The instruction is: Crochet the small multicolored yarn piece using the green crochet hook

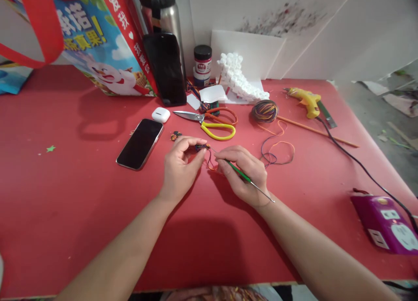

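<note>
Between thumb and fingertips, my left hand pinches a small dark multicolored crochet piece. My right hand grips a double-ended crochet hook with a green handle; one metal end points at the crochet piece, the other sticks out over the wrist. Whether the tip is inside a stitch is too small to tell. Loose orange and purple yarn trails from the work past my right hand toward a variegated yarn ball. Just beyond my left hand lies another small crocheted bit.
Scissors with one orange and one yellow handle lie beyond my hands. A phone and white earbud case are at left. To the right are an orange stick, a yellow glue gun with its cord, and a purple power strip.
</note>
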The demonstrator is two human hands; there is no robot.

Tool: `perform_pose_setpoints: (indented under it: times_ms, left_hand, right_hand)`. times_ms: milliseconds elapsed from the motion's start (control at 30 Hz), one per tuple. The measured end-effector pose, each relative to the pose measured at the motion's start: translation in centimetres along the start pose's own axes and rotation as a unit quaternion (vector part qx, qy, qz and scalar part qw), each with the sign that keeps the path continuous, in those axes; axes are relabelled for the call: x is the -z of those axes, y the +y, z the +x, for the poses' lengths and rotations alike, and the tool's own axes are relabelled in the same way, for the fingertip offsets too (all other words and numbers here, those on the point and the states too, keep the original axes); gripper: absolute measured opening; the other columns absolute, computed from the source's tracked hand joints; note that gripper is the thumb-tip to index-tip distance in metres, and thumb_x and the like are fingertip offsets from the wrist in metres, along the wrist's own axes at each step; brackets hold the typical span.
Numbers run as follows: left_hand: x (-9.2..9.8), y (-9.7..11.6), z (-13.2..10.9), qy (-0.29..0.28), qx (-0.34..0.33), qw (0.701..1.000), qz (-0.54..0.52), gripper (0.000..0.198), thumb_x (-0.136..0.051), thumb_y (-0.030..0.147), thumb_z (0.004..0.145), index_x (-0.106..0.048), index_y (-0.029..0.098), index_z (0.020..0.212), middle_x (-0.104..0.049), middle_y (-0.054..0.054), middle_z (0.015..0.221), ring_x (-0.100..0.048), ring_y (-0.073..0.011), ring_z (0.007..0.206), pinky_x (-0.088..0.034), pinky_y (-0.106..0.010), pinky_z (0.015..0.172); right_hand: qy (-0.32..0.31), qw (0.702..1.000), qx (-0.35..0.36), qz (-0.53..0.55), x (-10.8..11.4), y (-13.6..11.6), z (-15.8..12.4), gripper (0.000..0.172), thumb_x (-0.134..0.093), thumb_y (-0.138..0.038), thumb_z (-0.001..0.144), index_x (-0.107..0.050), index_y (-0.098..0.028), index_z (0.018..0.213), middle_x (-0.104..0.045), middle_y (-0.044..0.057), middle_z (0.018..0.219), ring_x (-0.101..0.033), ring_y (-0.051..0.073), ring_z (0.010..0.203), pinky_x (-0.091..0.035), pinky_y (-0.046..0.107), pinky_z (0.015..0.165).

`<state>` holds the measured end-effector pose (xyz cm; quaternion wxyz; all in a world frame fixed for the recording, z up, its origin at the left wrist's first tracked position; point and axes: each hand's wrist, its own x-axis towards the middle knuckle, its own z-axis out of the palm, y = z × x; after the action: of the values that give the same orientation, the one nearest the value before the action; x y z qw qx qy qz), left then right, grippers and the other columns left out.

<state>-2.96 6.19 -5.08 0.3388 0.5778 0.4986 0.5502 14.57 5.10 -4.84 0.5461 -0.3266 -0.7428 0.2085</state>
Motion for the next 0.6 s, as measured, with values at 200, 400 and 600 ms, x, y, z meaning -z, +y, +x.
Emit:
perform_pose_setpoints:
  times_ms: [200,400,600]
  left_hand:
    - [-0.11,0.32,-0.2,0.003,-0.039,0.998,0.055,0.016,-0.072,0.009,0.088,-0.078,0.02,0.099,-0.076,-0.004,0.1,-0.075,-0.0153,0.095,-0.062,-0.028,0.089]
    - [-0.16,0.26,-0.19,0.006,-0.051,0.997,0.065,0.018,-0.071,0.007,0.088,-0.078,0.02,0.099,-0.076,-0.003,0.099,-0.074,-0.0149,0.093,-0.061,-0.028,0.086]
    - [-0.15,0.1,-0.22,0.001,-0.048,0.997,0.056,0.017,-0.072,0.009,0.089,-0.078,0.022,0.099,-0.076,-0.004,0.1,-0.074,-0.0155,0.096,-0.06,-0.029,0.088]
  right_hand:
    - [-0.016,0.999,0.026,-0.021,0.11,-0.05,-0.07,0.022,-0.065,-0.004,0.098,-0.073,-0.02,0.112,-0.078,0.008,0.094,-0.075,0.019,0.089,-0.063,0.032,0.081]
    - [-0.024,0.999,0.027,-0.032,0.13,-0.02,-0.14,0.024,-0.064,-0.005,0.099,-0.073,-0.021,0.115,-0.08,0.007,0.093,-0.076,0.02,0.091,-0.064,0.034,0.083]
    - [-0.025,0.999,0.016,-0.032,0.16,-0.1,-0.18,0.022,-0.063,-0.005,0.099,-0.073,-0.02,0.113,-0.079,0.009,0.094,-0.077,0.021,0.091,-0.064,0.033,0.083]
